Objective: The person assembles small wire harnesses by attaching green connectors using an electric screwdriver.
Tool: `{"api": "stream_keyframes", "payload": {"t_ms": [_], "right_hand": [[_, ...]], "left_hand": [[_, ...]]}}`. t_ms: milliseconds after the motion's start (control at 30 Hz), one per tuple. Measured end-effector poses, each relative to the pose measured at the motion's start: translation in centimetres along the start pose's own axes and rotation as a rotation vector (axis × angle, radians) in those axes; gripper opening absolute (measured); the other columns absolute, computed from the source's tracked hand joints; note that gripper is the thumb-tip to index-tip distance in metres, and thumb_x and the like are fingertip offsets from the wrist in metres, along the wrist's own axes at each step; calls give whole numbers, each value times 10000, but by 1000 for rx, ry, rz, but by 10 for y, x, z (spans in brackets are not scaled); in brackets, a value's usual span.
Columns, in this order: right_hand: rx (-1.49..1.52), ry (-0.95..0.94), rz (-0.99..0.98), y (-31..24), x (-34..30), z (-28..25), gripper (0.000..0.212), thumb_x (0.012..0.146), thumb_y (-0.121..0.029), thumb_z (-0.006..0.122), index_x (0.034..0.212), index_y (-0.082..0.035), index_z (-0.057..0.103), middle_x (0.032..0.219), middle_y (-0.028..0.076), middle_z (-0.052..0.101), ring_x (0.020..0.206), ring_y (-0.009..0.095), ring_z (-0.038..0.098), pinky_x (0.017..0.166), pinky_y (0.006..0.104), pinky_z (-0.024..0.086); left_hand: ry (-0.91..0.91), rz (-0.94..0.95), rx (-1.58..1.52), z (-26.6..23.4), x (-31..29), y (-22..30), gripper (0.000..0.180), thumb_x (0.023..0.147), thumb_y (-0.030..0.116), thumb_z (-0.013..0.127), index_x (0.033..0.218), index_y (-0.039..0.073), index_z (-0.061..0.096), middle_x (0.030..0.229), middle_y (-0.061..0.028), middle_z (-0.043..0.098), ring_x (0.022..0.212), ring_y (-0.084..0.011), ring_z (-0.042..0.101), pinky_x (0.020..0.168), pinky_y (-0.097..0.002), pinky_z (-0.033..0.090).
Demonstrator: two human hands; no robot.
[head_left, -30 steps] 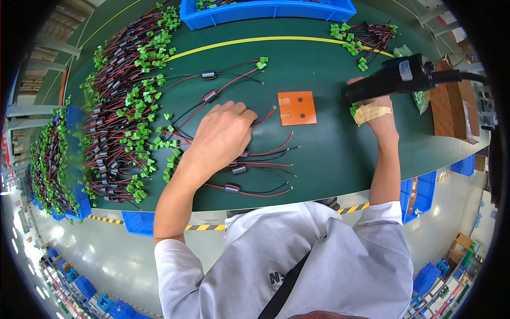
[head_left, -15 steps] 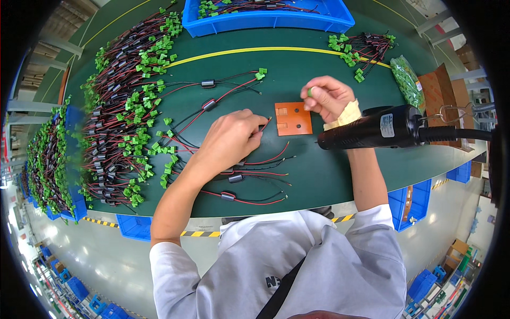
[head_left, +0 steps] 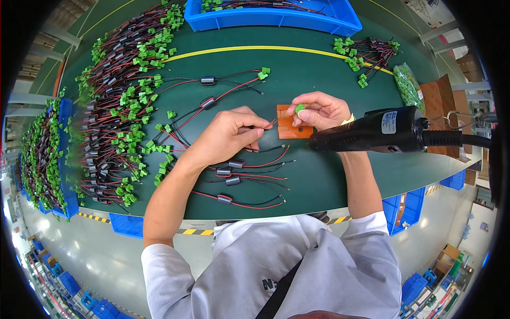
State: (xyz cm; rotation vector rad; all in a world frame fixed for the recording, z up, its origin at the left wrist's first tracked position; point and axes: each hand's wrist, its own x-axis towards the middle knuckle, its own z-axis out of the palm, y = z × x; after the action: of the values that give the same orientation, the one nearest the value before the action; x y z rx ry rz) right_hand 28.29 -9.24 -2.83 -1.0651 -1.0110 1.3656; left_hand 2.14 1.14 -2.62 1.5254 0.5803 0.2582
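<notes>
Head view: pinching red wire (head_left: 273, 123) near its tip in left hand (head_left: 234, 133), likely to steady the loose end. Gripping green connector (head_left: 299, 108) between thumb and finger of right hand (head_left: 321, 110), over orange block (head_left: 287, 132), near left hand, probably for fine control.

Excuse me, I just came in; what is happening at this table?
A person's left hand pinches a red wire by its end, at the left edge of an orange block. The right hand holds a small green connector above that block; wire and connector are apart. More cables lie nearby, with a large pile at the left.
</notes>
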Motion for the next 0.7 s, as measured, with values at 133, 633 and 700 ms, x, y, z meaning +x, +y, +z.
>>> {"api": "stream_keyframes", "payload": {"t_ms": [133,633,700], "right_hand": [[-90,-27,5,-2,-1,6,278,992,69,681,1267,28,686,1142,146,741,978,168,708,931,321,601],[-512,-47,-57,-2,-8,19,223,988,45,701,1210,25,688,1175,111,746,1096,183,736,1003,326,609],[-521,-37,-60,-1,-8,21,215,987,40,704,1201,22,690,1164,115,755,1086,185,741,999,325,608]], "left_hand": [[12,69,45,-2,3,-6,185,1043,37,667,1189,-21,767,1020,-57,651,781,-103,663,708,-259,557],[36,-147,-189,-3,2,0,131,956,97,809,977,-32,798,813,-49,705,673,-91,635,568,-247,478],[14,-67,-221,-4,2,-5,135,958,85,802,986,-47,794,842,-57,696,671,-98,632,569,-249,475]]}}
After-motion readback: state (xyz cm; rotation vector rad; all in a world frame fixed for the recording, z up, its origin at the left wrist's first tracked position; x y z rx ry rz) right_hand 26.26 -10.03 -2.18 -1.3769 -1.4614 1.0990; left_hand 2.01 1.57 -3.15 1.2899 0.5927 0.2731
